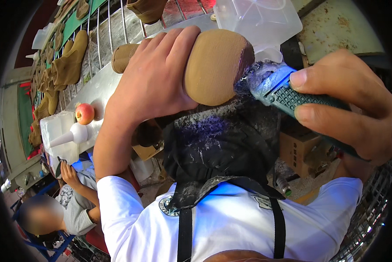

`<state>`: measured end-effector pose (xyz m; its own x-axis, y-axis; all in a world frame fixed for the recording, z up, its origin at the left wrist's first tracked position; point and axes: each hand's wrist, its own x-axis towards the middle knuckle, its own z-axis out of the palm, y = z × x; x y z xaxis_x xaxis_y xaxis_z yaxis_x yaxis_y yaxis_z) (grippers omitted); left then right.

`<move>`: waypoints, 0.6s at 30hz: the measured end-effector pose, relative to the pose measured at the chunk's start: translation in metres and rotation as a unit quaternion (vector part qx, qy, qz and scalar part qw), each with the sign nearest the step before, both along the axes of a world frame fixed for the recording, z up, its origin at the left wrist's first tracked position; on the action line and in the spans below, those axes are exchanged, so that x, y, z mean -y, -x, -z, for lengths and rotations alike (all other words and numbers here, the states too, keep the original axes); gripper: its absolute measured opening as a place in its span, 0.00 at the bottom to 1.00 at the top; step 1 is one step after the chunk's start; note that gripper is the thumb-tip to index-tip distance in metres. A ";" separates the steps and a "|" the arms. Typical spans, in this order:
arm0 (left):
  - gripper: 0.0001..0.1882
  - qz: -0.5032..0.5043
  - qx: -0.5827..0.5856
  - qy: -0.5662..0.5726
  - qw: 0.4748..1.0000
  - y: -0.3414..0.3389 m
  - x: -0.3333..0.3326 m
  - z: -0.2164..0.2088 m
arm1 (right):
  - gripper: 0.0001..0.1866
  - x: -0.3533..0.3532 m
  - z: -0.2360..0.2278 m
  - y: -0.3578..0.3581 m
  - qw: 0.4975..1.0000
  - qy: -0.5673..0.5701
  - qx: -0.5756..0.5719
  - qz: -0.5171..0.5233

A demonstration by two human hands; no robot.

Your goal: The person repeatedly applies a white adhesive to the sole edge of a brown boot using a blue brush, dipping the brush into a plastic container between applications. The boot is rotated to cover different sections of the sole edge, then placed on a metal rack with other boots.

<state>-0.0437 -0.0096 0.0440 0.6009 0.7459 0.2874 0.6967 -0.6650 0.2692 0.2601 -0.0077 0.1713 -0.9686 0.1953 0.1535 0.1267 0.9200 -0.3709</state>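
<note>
My left hand [156, 78] is wrapped over a tan boot [217, 65], gripping it from above. The boot's broad rounded end points right, and a narrower tan part [124, 58] shows left of my knuckles. In my right hand [351, 100] is a dark green hand tool [309, 101] with a cross-hatched grip, pinched between thumb and fingers. Grey and dark fluff [259, 78] covers the tool's head, hiding its working edge. That fluffy head meets the right edge of the boot, or lies very close to it.
Several tan boots [69, 61] stand on a wire rack at the left. An apple [85, 114] and a white nozzle bottle [73, 134] lie on the bench. A translucent plastic container [257, 26] stands beyond the boot. Another person [80, 192] sits at lower left; a cardboard box [296, 150] is below right.
</note>
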 end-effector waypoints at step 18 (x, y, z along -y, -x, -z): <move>0.65 0.043 0.098 0.169 0.980 0.036 -0.023 -0.008 | 0.14 0.007 0.146 0.039 0.905 0.176 -0.356 0.155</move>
